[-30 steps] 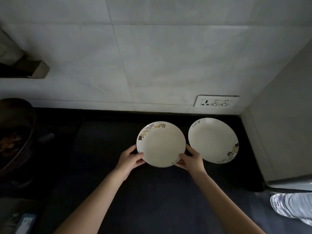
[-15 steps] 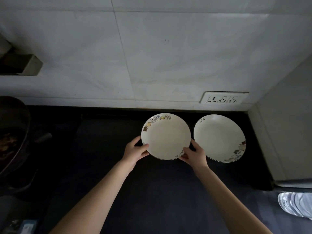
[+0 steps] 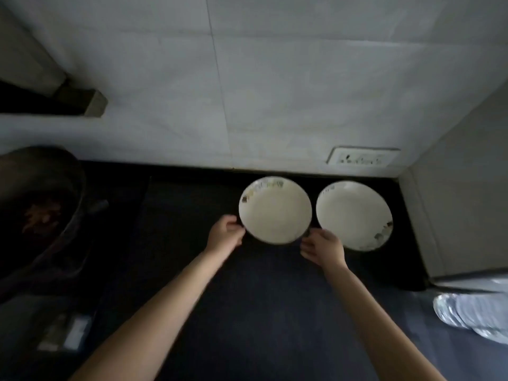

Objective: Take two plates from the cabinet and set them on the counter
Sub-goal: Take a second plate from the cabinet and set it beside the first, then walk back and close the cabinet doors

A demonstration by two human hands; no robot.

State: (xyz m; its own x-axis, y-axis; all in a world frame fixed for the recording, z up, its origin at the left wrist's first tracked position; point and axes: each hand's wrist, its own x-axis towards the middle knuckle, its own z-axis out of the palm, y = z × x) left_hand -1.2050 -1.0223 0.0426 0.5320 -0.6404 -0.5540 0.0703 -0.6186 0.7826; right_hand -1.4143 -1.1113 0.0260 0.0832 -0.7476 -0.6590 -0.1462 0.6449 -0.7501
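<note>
left plate (image 3: 275,210) flat on our dark counter (image 3: 261,292), near the wall, just beside right plate (image 3: 354,215) | our left hand (image 3: 225,237) curled at its left rim, contact blurred, we cannot tell | our right hand (image 3: 323,247) loosely curled, holding nothing, at its lower right edge | dark pan (image 3: 38,204) far left
</note>
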